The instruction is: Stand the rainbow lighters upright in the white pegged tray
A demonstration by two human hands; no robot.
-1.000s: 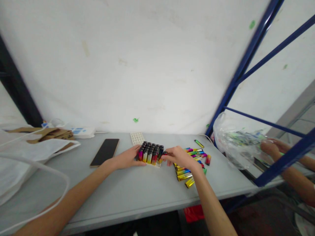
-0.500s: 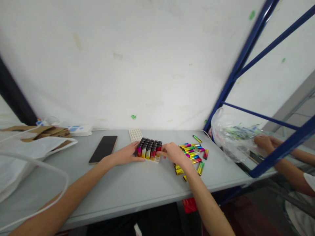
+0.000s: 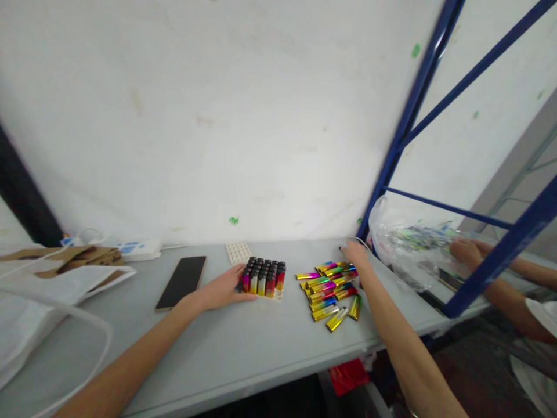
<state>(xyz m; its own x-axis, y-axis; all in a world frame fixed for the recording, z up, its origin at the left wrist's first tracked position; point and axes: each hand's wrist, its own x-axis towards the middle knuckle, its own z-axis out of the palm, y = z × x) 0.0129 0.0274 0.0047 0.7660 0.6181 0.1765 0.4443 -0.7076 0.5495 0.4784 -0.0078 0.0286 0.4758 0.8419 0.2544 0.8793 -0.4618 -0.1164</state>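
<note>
Shiny coloured lighters (image 3: 262, 281) with black tops stand upright in rows on a white pegged tray (image 3: 277, 295). My left hand (image 3: 224, 288) closes on the left side of this group, its thumb along the front and its other fingers partly hidden behind. To the right lies a loose pile of metallic lighters (image 3: 324, 290) in gold, pink, green and blue. Beyond the pile's far edge, my right hand (image 3: 355, 253) is closed over a lighter. Only a small dark end (image 3: 340, 248) of it sticks out past the fingers.
A second white tray (image 3: 238, 252) lies behind the lighters. On the left are a phone (image 3: 181, 283), white bags (image 3: 56, 296) and cardboard (image 3: 87, 258). A blue metal frame (image 3: 394, 157) and clear plastic bag (image 3: 402, 249) stand right, beside another person's hands (image 3: 465, 251).
My right hand has left the front right corner of the tray and moved right and away, onto the lone lighter behind the pile. My left hand stays at the tray.
</note>
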